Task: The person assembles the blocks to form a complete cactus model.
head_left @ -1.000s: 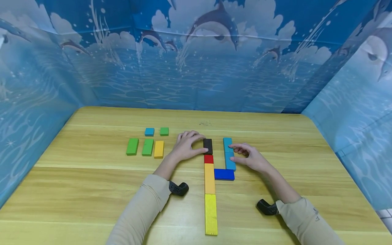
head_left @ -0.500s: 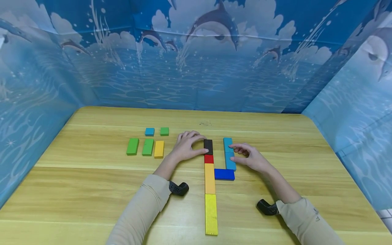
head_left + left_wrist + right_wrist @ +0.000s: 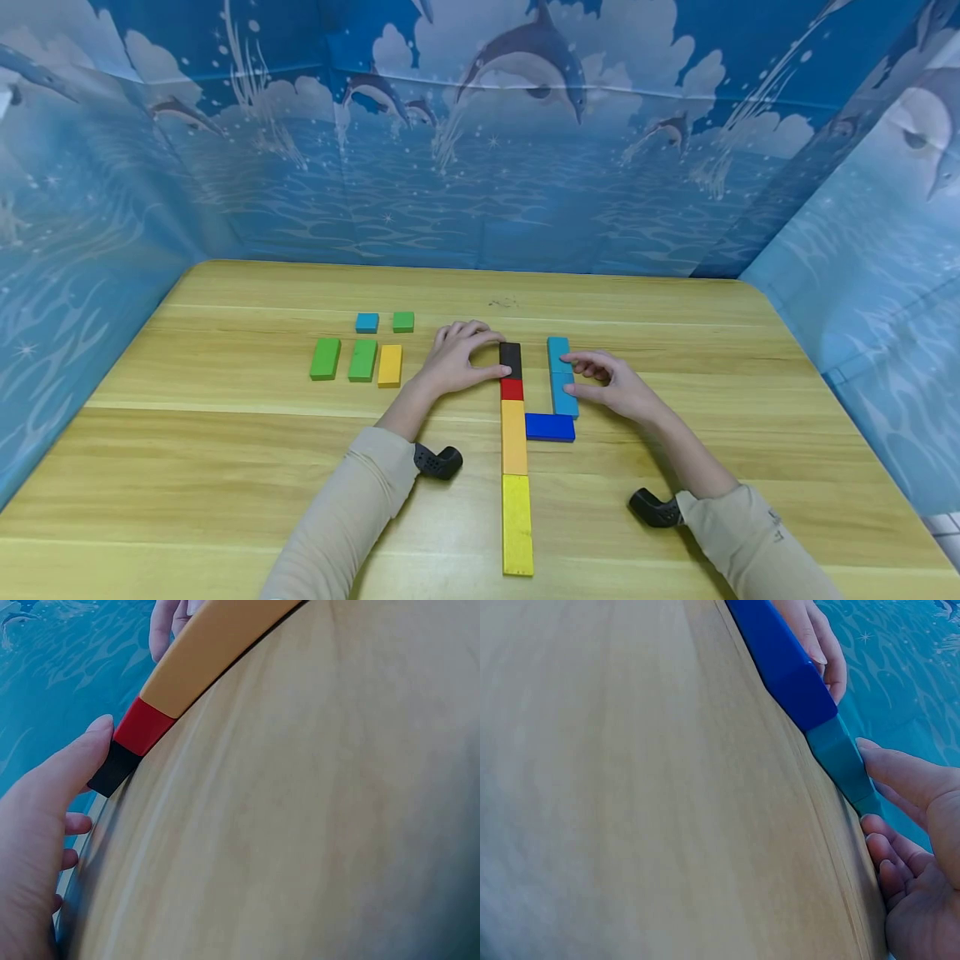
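Misalignment could be caused by uneven pushing — black block [image 3: 512, 356] is pinched by left hand [image 3: 459, 358]. Light-blue blocks [image 3: 557, 379] are touched, ungrasped, by right hand [image 3: 618, 387].

The head view looks forward and down from above the near side of the tabletop [image 3: 187, 475], far enough back to include both far corners and the backdrop [image 3: 510, 183]. The left wrist view sits low and close, tilted, facing the black block [image 3: 114, 769]; the right, similarly, faces the light-blue blocks [image 3: 841, 756]. Both hands appear in all views.
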Tool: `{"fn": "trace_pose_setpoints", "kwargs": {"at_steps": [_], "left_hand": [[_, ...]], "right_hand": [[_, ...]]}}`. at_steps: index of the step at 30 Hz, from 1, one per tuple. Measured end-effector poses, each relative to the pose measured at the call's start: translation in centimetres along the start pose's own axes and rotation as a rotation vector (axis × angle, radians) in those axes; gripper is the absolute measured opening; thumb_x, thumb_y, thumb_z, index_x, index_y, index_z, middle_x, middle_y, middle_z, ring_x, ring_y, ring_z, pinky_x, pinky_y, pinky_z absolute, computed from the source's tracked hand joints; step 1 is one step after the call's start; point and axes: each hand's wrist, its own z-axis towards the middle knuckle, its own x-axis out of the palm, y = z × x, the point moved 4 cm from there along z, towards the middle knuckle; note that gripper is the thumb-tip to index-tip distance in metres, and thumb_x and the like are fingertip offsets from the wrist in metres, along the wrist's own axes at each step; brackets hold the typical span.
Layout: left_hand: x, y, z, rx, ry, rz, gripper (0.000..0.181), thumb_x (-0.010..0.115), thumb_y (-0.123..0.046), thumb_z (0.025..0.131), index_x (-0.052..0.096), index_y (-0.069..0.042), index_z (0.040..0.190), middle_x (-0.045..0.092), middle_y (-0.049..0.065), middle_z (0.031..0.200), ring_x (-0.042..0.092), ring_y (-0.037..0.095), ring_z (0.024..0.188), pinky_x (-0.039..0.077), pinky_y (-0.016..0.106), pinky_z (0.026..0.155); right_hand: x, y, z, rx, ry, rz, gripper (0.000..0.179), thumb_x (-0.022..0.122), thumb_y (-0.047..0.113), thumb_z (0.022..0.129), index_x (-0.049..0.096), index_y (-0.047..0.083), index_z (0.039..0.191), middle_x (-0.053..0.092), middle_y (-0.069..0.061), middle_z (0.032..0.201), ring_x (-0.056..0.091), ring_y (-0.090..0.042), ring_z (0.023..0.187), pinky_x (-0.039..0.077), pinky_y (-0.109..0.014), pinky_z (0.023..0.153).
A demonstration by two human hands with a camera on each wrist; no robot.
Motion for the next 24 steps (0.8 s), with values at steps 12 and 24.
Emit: {"fn": "trace_pose_setpoints", "kwargs": {"at_steps": [12,24], "left_hand": [[-0.1,0.1,-0.1,0.007,-0.041,-0.047,0.053,0.061,-0.052,0.081,0.053,-0.026,0.126,0.048,-0.003,0.126,0.037,0.020,0.118,0.022,0.043,0.101],[-2.6,0.4,-2.1,-0.002,-0.173,-0.028,0.061,0.066,-0.046,0.078,0.049,-0.019,0.130,0.049,0.003,0.130,0.039,0.025,0.119,0.023,0.048,0.097]], "right_hand": [[0.0,-0.1,0.0,-0.005,-0.003,0.000,0.044,0.066,0.018,0.084,0.054,0.006,0.125,0.051,-0.013,0.104,0.042,-0.025,0.091,0.037,-0.026,0.072],[0.0,2.5,-0.6,0.006,0.000,-0.001,0.043,0.064,0.008,0.085,0.051,-0.004,0.124,0.049,-0.020,0.103,0.041,-0.032,0.090,0.036,-0.026,0.071]]}}
